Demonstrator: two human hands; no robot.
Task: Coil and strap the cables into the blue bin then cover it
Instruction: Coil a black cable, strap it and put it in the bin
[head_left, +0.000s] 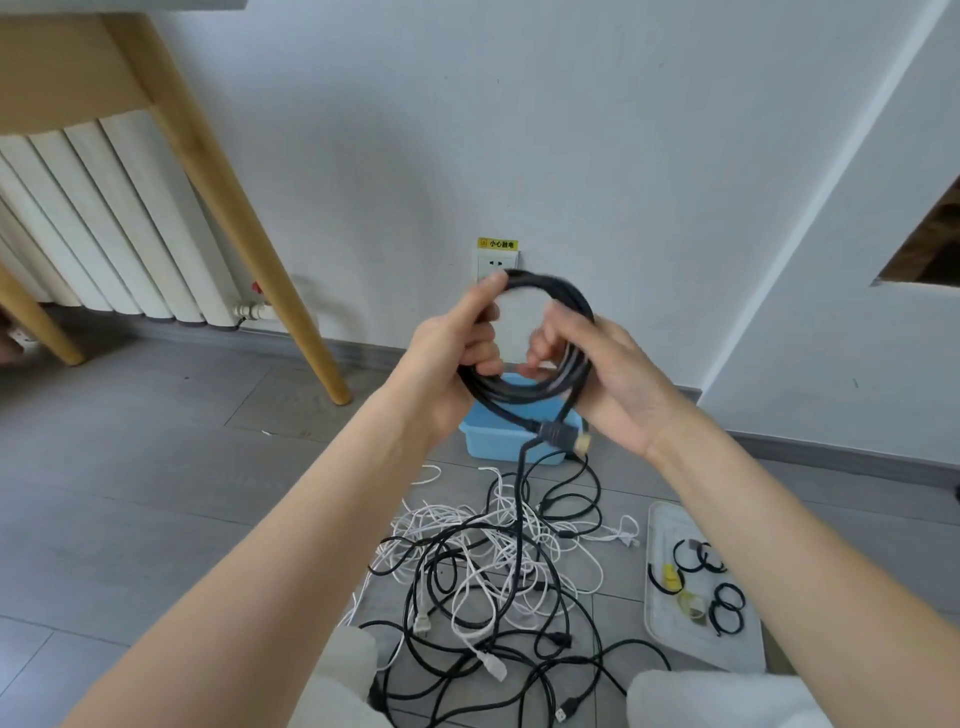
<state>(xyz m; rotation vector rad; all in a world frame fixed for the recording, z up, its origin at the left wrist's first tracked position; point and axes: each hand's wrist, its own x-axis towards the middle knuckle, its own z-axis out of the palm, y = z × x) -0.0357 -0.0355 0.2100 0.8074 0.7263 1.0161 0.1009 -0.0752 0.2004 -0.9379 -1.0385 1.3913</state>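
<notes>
At frame centre, a coiled black cable (540, 338) (plug dangling) is gripped by the left hand (452, 358) and right hand (602, 374), above the blue bin (498, 441).

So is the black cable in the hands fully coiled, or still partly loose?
Partly loose. Both hands, left hand and right hand, grip the black cable in loops, but one end hangs down into the pile.

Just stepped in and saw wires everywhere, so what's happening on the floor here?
A person is winding a thick black cable into a coil, gripping it with the left hand and the right hand above an open blue plastic bin. A tangle of black and white cables lies on the grey floor, beside a white tray of straps.
</notes>
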